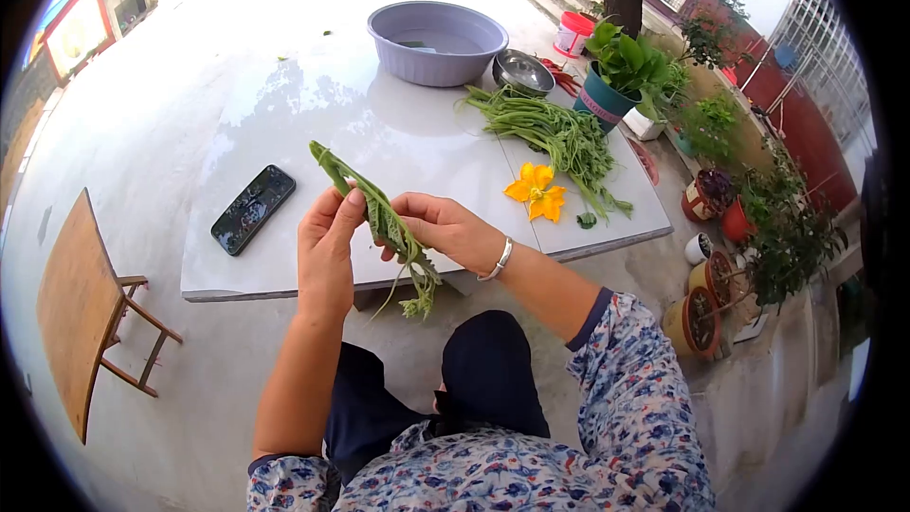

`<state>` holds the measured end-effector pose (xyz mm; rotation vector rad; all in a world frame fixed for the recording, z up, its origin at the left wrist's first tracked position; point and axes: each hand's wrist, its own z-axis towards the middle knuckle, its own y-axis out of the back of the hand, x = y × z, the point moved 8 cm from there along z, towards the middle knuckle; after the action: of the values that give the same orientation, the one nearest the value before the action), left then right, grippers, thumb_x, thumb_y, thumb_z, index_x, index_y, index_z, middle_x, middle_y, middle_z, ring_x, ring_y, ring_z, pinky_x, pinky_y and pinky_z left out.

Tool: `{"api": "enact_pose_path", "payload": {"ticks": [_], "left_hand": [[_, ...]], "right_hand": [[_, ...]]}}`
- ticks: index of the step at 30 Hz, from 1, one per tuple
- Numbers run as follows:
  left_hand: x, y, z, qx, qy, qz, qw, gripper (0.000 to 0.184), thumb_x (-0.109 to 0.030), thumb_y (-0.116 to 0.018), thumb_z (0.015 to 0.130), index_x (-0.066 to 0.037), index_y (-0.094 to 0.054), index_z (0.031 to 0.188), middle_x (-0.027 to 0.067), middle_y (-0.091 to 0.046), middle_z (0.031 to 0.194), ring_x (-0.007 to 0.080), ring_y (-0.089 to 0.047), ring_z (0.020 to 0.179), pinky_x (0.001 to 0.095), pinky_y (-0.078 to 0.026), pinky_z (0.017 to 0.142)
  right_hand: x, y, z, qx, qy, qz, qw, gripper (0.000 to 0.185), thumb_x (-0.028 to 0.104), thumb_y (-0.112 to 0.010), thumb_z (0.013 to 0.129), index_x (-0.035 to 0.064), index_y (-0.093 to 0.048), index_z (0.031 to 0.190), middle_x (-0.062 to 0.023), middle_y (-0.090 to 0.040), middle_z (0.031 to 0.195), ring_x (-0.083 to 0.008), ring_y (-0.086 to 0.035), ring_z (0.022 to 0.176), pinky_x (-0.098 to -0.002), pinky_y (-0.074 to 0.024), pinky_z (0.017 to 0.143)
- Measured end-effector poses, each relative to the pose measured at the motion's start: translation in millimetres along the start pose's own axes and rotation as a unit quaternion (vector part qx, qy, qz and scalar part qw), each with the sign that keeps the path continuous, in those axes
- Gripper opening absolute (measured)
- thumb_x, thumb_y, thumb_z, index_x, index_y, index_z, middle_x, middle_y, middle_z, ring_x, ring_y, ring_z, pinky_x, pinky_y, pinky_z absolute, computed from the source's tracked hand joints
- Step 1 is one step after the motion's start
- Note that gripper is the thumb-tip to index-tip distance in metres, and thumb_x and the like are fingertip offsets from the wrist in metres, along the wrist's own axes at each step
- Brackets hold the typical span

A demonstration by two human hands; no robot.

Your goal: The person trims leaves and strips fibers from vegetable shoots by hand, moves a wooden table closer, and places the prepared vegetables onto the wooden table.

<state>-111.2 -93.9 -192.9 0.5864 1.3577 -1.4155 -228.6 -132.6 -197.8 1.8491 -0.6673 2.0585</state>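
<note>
A green leafy stem (382,218) with thin tendrils hangs above the near edge of the pale table, its cut end pointing up and left. My left hand (327,242) holds it, with the thumb pressed against the stem's upper part. From the right, my right hand (439,229) has its fingers closed on the leafy part, and a silver bangle circles that wrist. To the right on the table (427,152) are an orange-yellow flower (536,192), a small green leaf piece (587,220) and a pile of green stems (559,137).
A black phone (253,210) lies at the table's left. Farther back are a grey-purple basin (438,43), a metal bowl (523,72), red chillies (561,78) and a potted plant (607,95). A wooden chair (85,308) stands at the left; more pots line the right.
</note>
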Motion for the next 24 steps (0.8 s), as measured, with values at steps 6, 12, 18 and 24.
{"api": "enact_pose_path", "payload": {"ticks": [6,12,18,24], "left_hand": [[6,21,-16,-0.057,0.066,-0.1,0.991,0.023,-0.02,-0.049,0.1,0.0,-0.059,0.102,0.0058,-0.06,0.077,0.0151,-0.062,0.072,0.0328,-0.056,0.068],[40,21,4,-0.018,0.094,-0.209,0.973,0.031,-0.022,-0.05,0.099,0.001,-0.051,0.119,0.0056,-0.056,0.089,0.0163,-0.057,0.08,0.0326,-0.053,0.073],[77,14,9,-0.113,0.2,-0.242,0.943,0.032,-0.023,-0.049,0.098,0.0,-0.051,0.119,0.0131,-0.058,0.106,0.023,-0.061,0.095,0.0426,-0.053,0.086],[116,-18,5,-0.055,0.237,-0.28,0.929,0.036,-0.026,-0.054,0.096,0.002,-0.047,0.117,0.0221,-0.053,0.119,0.038,-0.051,0.118,0.0564,-0.046,0.1]], "right_hand": [[45,144,-54,-0.221,0.042,-0.675,0.702,0.074,0.049,-0.07,0.078,0.0008,-0.048,0.129,-0.0175,-0.051,0.133,-0.0287,-0.047,0.126,-0.041,-0.0379,0.104],[69,306,-75,-0.341,-0.17,-0.68,0.627,0.119,0.069,-0.075,0.058,0.0028,-0.027,0.145,-0.0182,-0.031,0.149,-0.0304,-0.029,0.139,-0.0405,-0.0289,0.113],[28,359,-70,-0.293,-0.22,-0.636,0.679,0.125,0.062,-0.082,0.048,0.0144,-0.024,0.148,-0.0174,-0.035,0.148,-0.0329,-0.033,0.137,-0.0425,-0.032,0.111],[45,297,-70,-0.267,-0.244,-0.681,0.637,0.086,0.042,-0.076,0.06,0.0165,-0.043,0.135,-0.0189,-0.066,0.106,-0.035,-0.064,0.096,-0.0432,-0.0523,0.081]]}}
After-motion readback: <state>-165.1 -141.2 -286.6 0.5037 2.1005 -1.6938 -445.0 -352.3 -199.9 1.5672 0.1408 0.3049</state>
